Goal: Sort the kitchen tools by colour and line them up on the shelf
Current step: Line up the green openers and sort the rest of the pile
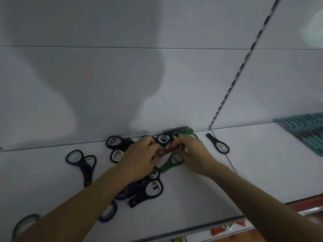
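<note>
Sorting hardly begun: one red opener [167, 151] held over the pile [152, 189]
Your left hand [139, 154] and right hand [194, 152] each pinch an end of it, just above the mixed pile on the shelf [209, 189]. One black opener [218, 144] lies alone right of the pile, two dark openers [80, 161] left of it; no colour row is lined up yet

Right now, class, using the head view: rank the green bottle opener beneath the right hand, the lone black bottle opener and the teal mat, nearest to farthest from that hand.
1. Green bottle opener, directly beneath the right hand.
2. Lone black bottle opener, to its right.
3. Teal mat, at the far right.
</note>
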